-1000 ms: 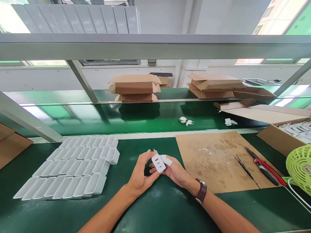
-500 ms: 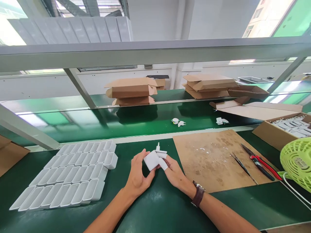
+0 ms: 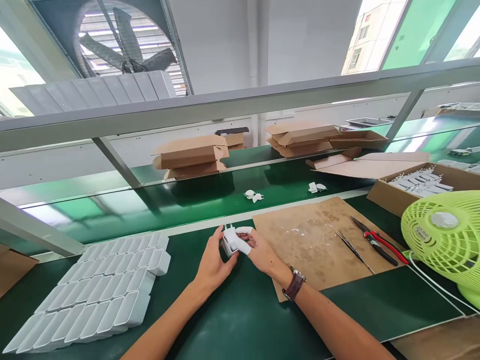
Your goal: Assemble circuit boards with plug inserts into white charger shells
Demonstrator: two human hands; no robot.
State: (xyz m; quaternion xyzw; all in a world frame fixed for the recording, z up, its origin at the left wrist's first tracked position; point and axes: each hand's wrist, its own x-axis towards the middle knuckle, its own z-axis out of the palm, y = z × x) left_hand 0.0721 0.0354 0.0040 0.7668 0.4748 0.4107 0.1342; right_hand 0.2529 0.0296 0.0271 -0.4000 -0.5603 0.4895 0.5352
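- Charger (image 3: pixel 229 239), white, boxy, plastic-looking, with prongs pointing away from the person, is held between both hands just above the surface, near the middle of the view.
- Left hand (image 3: pixel 212 262), bare, has its grip curled around the charger's left side, fingers beyond it and thumb on the near side.
- Right hand (image 3: pixel 263 254), with white covers on two digits, has its grip closed on the charger from the other side; the covers hide part of the contact.
- Dark brown leather-strapped wristwatch (image 3: pixel 294 285) circles the right wrist.
- Smooth dark green surface (image 3: pixel 232 320) lies beneath.
- Flat, stained brown cardboard sheet (image 3: pixel 318 270) lies to the right, carrying slim metal tweezers (image 3: pixel 355 251) and long-nosed pliers (image 3: pixel 378 244) with red and black handles.
- Lime-green plastic fan (image 3: pixel 437 232) stands beyond the pliers, near an open brown cardboard box (image 3: pixel 388 196) of white parts.
- Oblong white open-topped trays (image 3: pixel 129 311) sit in four rows at left.
- Small white pieces (image 3: pixel 257 198) lie on the glossy green strip (image 3: pixel 187 212) behind, below stacked brown cartons (image 3: pixel 193 151).
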